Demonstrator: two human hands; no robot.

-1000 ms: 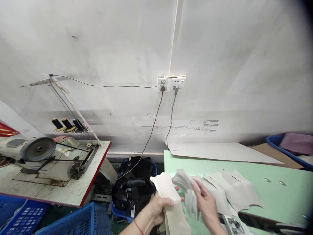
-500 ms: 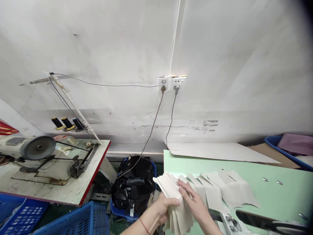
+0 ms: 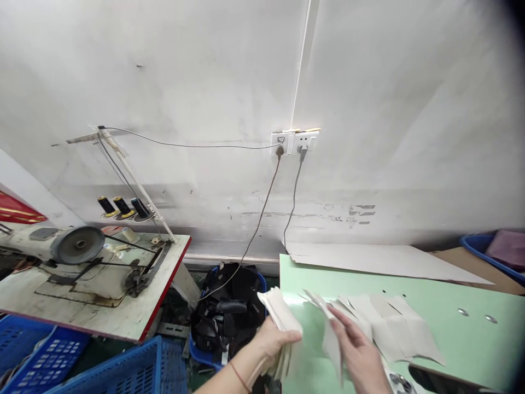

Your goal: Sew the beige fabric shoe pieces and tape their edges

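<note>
A stack of cream-coloured sheets is gripped in my left hand, thumb across the front, at the left edge of the green table. To its right, my right hand has its fingers around a few pale pieces, which stand upright and look slightly blurred. Behind and right of that hand, several more cream pieces lie overlapping in a row on the tabletop. The lower ends of the stack are partly hidden by my left hand.
A sewing machine with thread spools stands on a table at left. Blue crates sit below it. A blue tub holds black scraps. Two cords hang from the wall sockets. A dark-handled tool lies at lower right.
My right hand has moved right, away from the stack, and now holds a few pieces apart from it. My left hand still holds the stack. The view has shifted slightly left.
</note>
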